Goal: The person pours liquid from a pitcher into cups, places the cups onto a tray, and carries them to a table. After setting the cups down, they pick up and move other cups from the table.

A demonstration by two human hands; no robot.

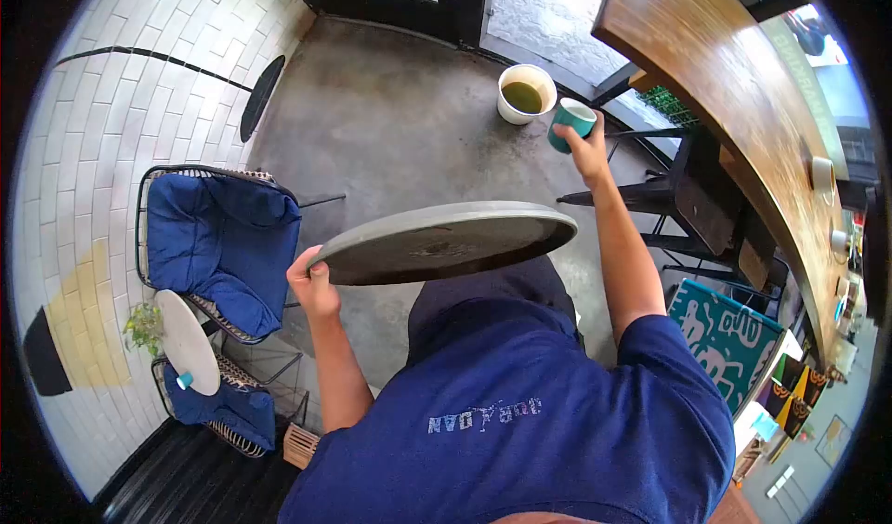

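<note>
A round, dark serving tray [446,245] with a grey rim is tilted in front of my body. My left hand [314,282] grips it by its left edge, thumb on the near side. Farther out to the right, my right hand [585,148] is wrapped around a teal cup [571,120] with a white inside. The cup is held upright or nearly so; its contents cannot be made out. Just left of it, a white bucket [518,115] with dark green liquid inside appears to stand on the floor.
Blue-cushioned chairs [218,236] and a small round table [186,338] with a plant [144,327] line the tiled wall at left. A long wooden counter [715,69] runs along the right, with dark stools [688,189] beside it. Glass doors stand ahead.
</note>
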